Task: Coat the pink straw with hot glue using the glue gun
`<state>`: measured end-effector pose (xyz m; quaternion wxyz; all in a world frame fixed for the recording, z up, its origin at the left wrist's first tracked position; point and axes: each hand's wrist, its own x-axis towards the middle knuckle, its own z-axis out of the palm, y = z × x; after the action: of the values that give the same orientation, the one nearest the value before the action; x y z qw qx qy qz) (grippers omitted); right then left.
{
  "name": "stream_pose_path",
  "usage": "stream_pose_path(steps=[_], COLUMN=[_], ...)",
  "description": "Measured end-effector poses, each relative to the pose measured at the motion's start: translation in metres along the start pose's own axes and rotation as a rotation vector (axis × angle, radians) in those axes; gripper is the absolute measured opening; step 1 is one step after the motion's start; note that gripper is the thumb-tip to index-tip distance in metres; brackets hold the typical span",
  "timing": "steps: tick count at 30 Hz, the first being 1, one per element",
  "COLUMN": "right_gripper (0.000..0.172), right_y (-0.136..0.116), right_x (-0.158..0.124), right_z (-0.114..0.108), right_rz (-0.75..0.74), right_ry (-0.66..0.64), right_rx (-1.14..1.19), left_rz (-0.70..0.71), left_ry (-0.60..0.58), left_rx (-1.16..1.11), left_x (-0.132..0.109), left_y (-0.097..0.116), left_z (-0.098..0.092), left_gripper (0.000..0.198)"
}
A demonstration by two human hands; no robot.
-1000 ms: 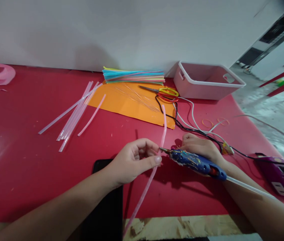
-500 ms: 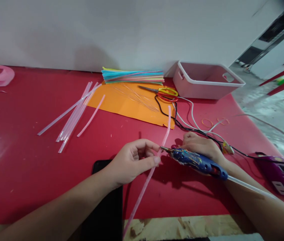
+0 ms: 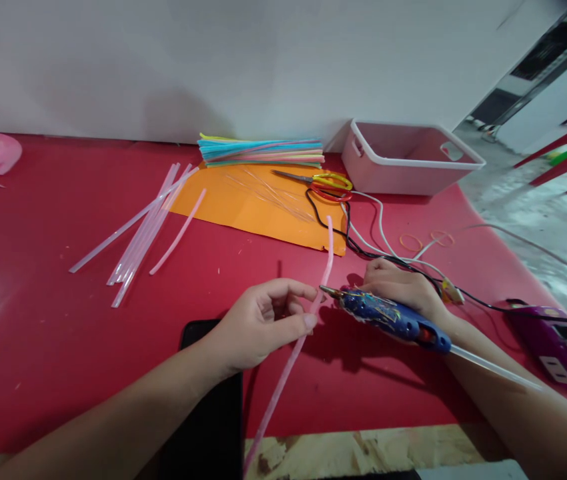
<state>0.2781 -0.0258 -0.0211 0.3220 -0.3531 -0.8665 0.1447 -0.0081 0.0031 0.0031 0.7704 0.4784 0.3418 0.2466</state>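
My left hand (image 3: 273,320) pinches a long pink pipe cleaner (image 3: 283,381) between thumb and fingers. The stem slants from the table's front edge up past the fingertips, its far end slightly bent. My right hand (image 3: 401,287) is wrapped round a blue hot glue gun (image 3: 388,317); its grip is mostly hidden behind the body. A clear glue stick (image 3: 493,367) sticks out of the gun's back. The metal nozzle (image 3: 331,291) is at the pink stem, just beside my left fingertips; whether it touches is hard to tell.
Glue sticks (image 3: 146,230) and a short pink piece (image 3: 178,232) lie left. An orange sheet (image 3: 208,200) carries scissors (image 3: 331,185); colourful pipe cleaners (image 3: 263,151) lie behind. A pink basket (image 3: 408,175), cables (image 3: 381,220), a purple power strip (image 3: 548,347) and a black flat object (image 3: 213,413) surround the hands.
The view has shifted slightly. The pink stem's upper end leans a little less to the right, and the nozzle stays close to it. Both hands keep their holds.
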Motion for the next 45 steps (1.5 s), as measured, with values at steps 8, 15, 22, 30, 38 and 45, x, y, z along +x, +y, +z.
stream_pose_path(steps=[8, 15, 22, 30, 38, 45], right_gripper=[0.021, 0.017, 0.017, 0.021, 0.055, 0.021], right_y=[0.007, 0.008, 0.007, -0.002, -0.013, -0.04], right_x=[0.0, 0.001, 0.001, 0.006, 0.006, 0.009], right_z=[-0.008, -0.01, -0.01, -0.012, -0.01, 0.003], right_rz=[-0.043, -0.069, -0.007, 0.202, 0.252, 0.395], right_ry=[-0.051, -0.037, -0.013, -0.078, -0.206, 0.172], right_rx=[0.005, -0.013, -0.062, -0.273, -0.349, 0.257], left_rz=[-0.001, -0.003, 0.001, 0.036, 0.056, 0.064], left_ry=[-0.044, -0.045, -0.041, -0.002, 0.012, -0.112], left_rx=[0.029, -0.003, -0.007, -0.013, 0.105, 0.347], left_x=[-0.002, -0.001, -0.002, 0.0, -0.002, -0.008], left_y=[-0.002, -0.001, -0.001, -0.003, -0.005, -0.003], left_z=[-0.001, 0.0, 0.0, 0.0, 0.001, 0.008], left_gripper=[0.03, 0.03, 0.032, 0.031, 0.032, 0.028])
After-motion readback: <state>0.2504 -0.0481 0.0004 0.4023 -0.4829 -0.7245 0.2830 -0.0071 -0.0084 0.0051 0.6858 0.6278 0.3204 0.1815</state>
